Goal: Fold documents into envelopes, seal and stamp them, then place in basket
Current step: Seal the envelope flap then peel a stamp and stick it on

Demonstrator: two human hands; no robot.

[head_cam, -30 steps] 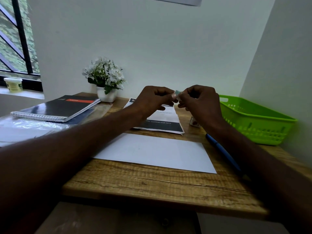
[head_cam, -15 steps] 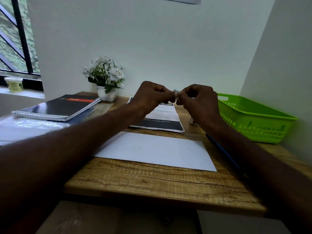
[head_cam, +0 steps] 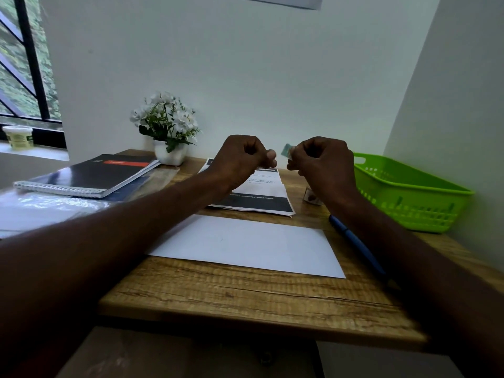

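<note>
Head view: both hands are up above the tabletop [head_cam: 245,290]. The right hand [head_cam: 323,162] pinches a small teal stamp [head_cam: 286,150] in its fingers; the left hand [head_cam: 240,156] sits just beside it at 9 o'clock, fingers curled in, thumb tip out, apart from the stamp. A white envelope [head_cam: 245,245] lies flat below, a printed document [head_cam: 261,193] behind it, and a green basket [head_cam: 409,195] at 3 o'clock.

At frame centre we see the right hand [head_cam: 324,165] pinching a small pale-green paper stamp [head_cam: 286,151], the left hand [head_cam: 240,159] curled just beside it, apart. Below lies a white paper envelope [head_cam: 245,245] on the wooden table [head_cam: 245,296]; a lime-green plastic basket [head_cam: 409,197] sits at right.
</note>
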